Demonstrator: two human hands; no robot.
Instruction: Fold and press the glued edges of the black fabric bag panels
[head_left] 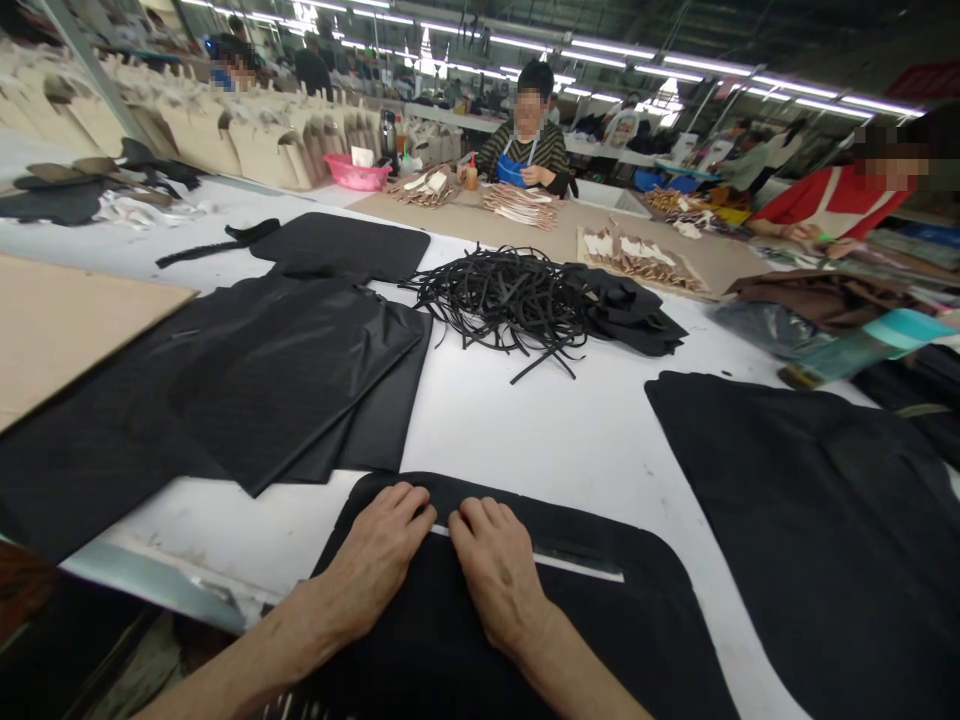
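Observation:
A black fabric panel [630, 610] with rounded corners lies in front of me on the white table [540, 430]. A narrow pale slit or strip [577, 566] runs across it. My left hand [379, 560] and my right hand [499, 575] press side by side on the panel at the left end of that strip, palms down, fingertips curled against the fabric. Neither hand holds anything that I can make out.
Stacked black panels [247, 390] lie to the left, a large black sheet [825, 520] to the right, a tangle of black straps [510, 295] beyond. A cardboard sheet [60, 320] is at far left. Other people sit at tables behind, with a pink basin [356, 175].

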